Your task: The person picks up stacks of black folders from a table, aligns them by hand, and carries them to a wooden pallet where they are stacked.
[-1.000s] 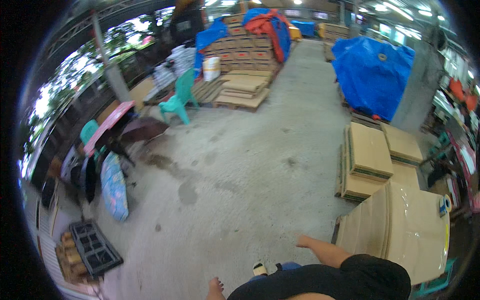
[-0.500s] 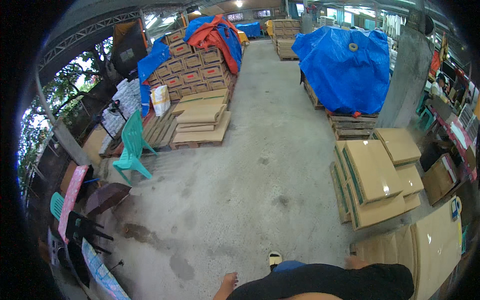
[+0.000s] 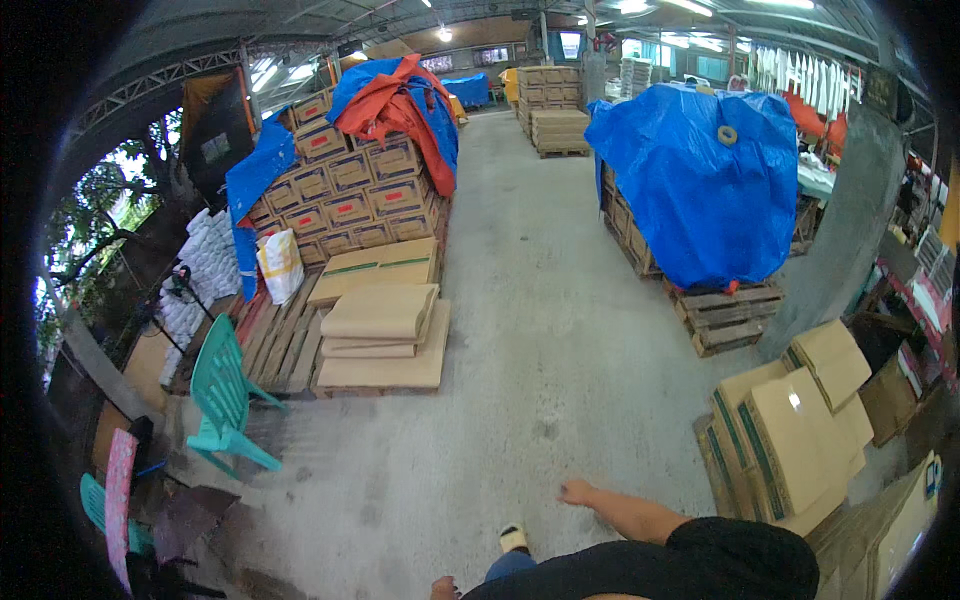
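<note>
My right hand is stretched forward over the concrete floor, its fingers loosely open with nothing in them. It touches nothing. At the lower edge my left hand shows only in part; its fingers look slack and hold nothing that I can see. Between the hands, one foot in a light-coloured slipper is set forward on the floor. Nearest to my right arm are stacked flat cardboard cartons, to its right.
A green plastic chair stands at left beside pallets holding cardboard sheets and stacked brown boxes. A blue tarp covers a pallet load at right, by a concrete pillar. An aisle runs between them.
My right hand has swung forward and left from beside the cardboard. My left hand has dropped back to the lower edge. The pallets, chair and cartons appear nearer and lower.
</note>
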The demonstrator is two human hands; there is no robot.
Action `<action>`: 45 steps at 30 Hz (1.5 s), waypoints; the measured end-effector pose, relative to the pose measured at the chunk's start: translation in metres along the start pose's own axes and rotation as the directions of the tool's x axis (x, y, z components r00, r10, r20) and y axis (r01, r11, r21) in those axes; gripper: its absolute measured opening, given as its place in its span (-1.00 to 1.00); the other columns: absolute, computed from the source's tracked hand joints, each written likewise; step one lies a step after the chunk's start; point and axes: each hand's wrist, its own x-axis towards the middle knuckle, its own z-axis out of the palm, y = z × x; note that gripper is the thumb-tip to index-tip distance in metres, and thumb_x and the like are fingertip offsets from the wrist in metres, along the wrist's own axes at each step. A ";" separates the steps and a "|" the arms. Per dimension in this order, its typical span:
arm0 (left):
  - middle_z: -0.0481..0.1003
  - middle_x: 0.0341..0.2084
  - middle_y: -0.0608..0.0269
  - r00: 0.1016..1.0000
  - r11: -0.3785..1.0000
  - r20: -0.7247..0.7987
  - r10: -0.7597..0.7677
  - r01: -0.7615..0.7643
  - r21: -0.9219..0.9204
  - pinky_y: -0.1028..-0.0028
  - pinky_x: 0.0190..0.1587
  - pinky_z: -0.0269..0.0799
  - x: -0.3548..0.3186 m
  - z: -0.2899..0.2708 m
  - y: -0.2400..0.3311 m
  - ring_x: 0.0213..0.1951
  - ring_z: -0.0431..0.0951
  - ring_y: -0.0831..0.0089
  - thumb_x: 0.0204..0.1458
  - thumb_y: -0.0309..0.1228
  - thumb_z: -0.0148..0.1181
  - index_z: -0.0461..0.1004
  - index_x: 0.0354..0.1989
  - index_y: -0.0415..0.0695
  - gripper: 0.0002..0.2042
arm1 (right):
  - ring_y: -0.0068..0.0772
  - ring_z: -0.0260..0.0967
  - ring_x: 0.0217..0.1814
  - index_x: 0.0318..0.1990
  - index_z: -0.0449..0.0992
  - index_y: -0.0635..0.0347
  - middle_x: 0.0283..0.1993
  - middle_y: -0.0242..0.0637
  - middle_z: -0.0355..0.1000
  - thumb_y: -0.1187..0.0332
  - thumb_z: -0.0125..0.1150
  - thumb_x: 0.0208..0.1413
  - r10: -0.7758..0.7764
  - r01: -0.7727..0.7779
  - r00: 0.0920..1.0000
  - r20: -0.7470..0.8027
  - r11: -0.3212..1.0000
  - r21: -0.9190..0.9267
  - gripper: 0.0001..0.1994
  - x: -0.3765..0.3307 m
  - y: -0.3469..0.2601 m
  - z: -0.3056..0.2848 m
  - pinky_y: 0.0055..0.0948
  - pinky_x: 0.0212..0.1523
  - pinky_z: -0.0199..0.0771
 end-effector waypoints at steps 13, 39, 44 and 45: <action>0.38 -0.33 0.18 0.985 0.959 -0.041 0.166 -0.152 0.238 0.11 -0.34 0.27 0.237 0.091 0.470 -0.29 0.42 0.22 0.00 -0.28 0.01 0.31 -0.13 -0.15 -0.71 | -0.21 0.41 -0.14 -0.16 0.44 0.19 -0.15 -0.21 0.43 0.24 0.10 0.03 0.870 -0.860 0.147 0.471 -0.123 0.496 -0.72 0.041 0.202 -0.102 -0.21 -0.20 0.41; 0.41 -0.25 0.17 0.986 0.914 0.150 0.079 -0.131 0.384 0.13 -0.28 0.30 0.584 0.562 1.361 -0.26 0.42 0.24 0.01 -0.24 0.04 0.26 0.00 -0.13 -0.60 | -0.19 0.40 -0.38 -0.29 0.43 0.28 -0.35 -0.14 0.44 0.35 0.18 -0.01 0.847 -0.563 0.284 0.450 -0.233 0.793 -0.81 0.966 0.421 -0.545 -0.30 -0.47 0.44; 0.43 -0.31 0.17 0.916 0.834 0.198 0.348 -0.399 0.381 0.14 -0.32 0.30 0.680 0.713 1.523 -0.30 0.44 0.27 -0.01 -0.27 0.06 0.27 0.00 -0.13 -0.61 | -0.21 0.29 -0.32 -0.20 0.31 0.08 -0.31 -0.29 0.33 0.19 0.14 -0.03 0.948 -0.728 0.110 0.298 -0.127 0.673 -0.72 0.931 0.532 -0.539 -0.10 -0.30 0.28; 0.44 -0.33 0.17 0.901 0.846 0.276 0.334 -0.416 0.334 0.14 -0.33 0.30 0.706 0.769 1.541 -0.31 0.45 0.28 -0.01 -0.28 0.07 0.27 0.00 -0.13 -0.61 | -0.19 0.29 -0.21 -0.11 0.30 0.07 -0.20 -0.29 0.34 0.16 0.14 -0.04 0.947 -0.902 0.321 0.003 0.305 0.305 -0.64 0.918 0.576 -0.551 -0.06 -0.19 0.26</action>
